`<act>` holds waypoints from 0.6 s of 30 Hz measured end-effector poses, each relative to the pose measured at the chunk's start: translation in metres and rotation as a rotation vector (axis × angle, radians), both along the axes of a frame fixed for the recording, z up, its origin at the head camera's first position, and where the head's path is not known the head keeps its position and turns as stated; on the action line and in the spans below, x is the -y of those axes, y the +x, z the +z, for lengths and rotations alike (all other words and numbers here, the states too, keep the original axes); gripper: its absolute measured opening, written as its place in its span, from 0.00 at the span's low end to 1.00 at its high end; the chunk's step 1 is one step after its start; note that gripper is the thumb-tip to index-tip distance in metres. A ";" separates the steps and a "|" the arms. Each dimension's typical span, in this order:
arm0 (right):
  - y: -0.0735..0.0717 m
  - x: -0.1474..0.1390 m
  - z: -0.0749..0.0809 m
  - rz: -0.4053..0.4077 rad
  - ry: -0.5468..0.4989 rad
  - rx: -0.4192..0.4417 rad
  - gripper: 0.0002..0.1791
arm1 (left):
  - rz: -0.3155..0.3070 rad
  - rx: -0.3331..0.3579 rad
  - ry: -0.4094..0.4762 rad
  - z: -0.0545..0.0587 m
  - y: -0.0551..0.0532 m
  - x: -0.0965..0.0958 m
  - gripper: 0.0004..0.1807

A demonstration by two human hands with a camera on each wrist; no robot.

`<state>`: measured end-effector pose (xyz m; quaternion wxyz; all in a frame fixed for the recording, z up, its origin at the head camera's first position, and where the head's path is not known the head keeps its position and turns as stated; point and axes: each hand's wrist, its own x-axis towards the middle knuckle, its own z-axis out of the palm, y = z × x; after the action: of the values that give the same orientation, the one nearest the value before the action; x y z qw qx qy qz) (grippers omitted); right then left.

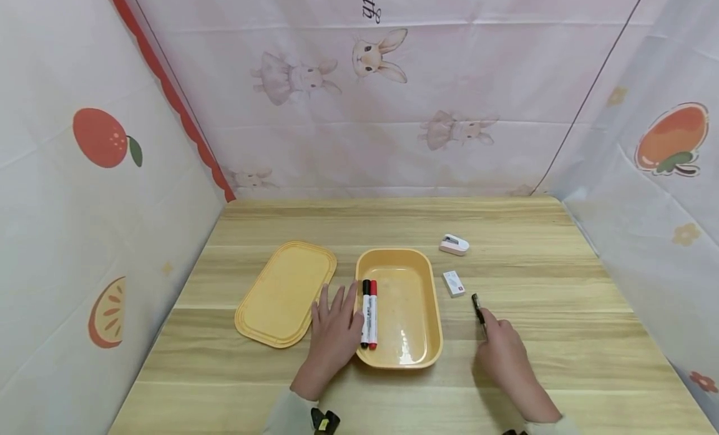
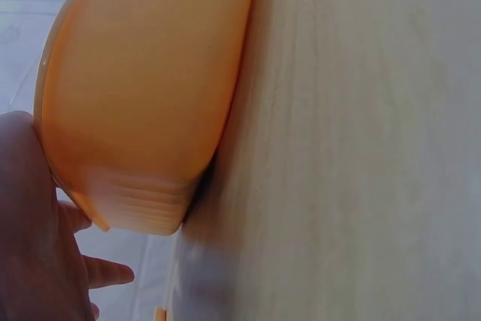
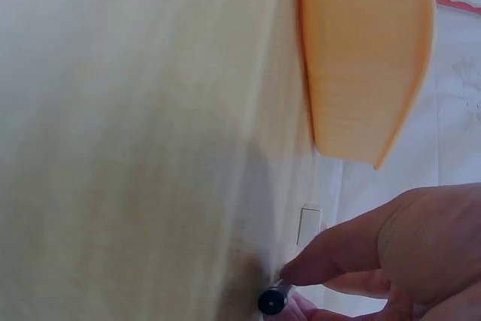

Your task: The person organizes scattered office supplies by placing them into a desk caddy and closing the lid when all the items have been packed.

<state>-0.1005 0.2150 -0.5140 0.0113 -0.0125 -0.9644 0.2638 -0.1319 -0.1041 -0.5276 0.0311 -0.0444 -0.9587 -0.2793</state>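
The person's right hand pinches a slim black pen between thumb and fingers, to the right of a yellow rounded-rectangular plastic box on a light wood-grain table. The pen's long axis runs mostly away from the person, its far end leaning slightly left, towards a small white rectangular block; the dark, round near end shows below the fingers in the right wrist view. Past the block lies a white-and-pink rounded pencil sharpener. The left hand is unclenched, fingers spread, touching the box's left rim beside a flat yellow plastic lid. Inside, along the left wall, a white marker with black ends and a white marker with red ends lie side by side, their long axes pointing away from the person
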 end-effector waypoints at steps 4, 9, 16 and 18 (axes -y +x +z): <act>-0.001 -0.005 0.003 -0.001 -0.014 0.064 0.37 | -0.001 -0.002 -0.006 0.000 0.001 0.000 0.33; -0.001 -0.010 0.004 -0.007 -0.068 0.120 0.38 | -0.006 -0.001 -0.006 0.001 0.001 0.000 0.33; -0.003 -0.014 0.012 -0.020 -0.284 0.163 0.36 | -0.006 -0.001 -0.002 0.002 0.001 -0.001 0.33; -0.002 -0.013 0.014 -0.038 -0.349 0.153 0.34 | -0.005 0.002 -0.002 0.002 0.001 -0.001 0.33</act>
<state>-0.1027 0.2275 -0.4995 -0.0594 -0.0526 -0.9017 0.4251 -0.1307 -0.1029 -0.5253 0.0295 -0.0467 -0.9588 -0.2787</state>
